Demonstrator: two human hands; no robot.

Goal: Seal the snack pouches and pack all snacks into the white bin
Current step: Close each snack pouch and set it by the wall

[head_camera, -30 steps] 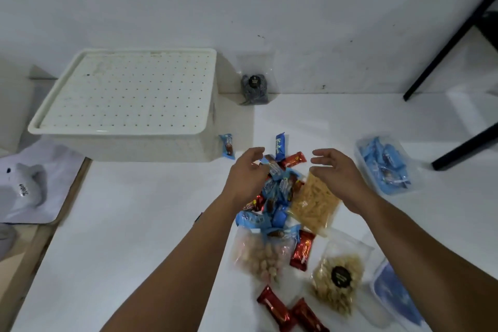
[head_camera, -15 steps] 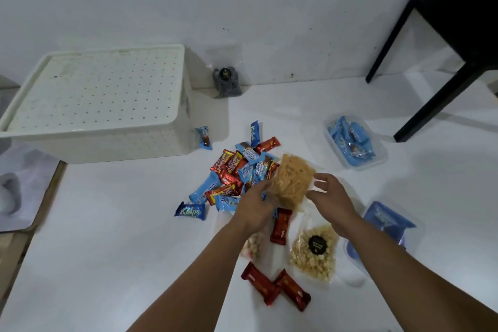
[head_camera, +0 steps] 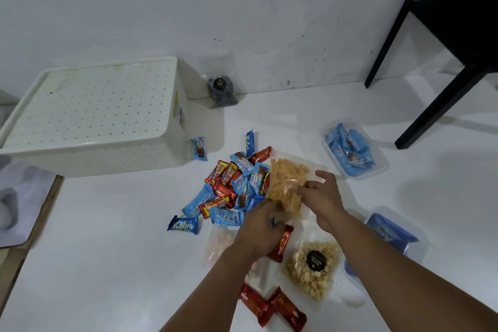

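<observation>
White floor holds a candy pile. Both hands, left hand and right hand, pinch the orange snack pouch. Snacks may spill if its top gapes.

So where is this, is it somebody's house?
Probably a room at home, with the person working on the floor. Snacks lie on a white surface that runs straight into a plain wall, black furniture legs stand on it, and a white bin sits nearby.
</observation>
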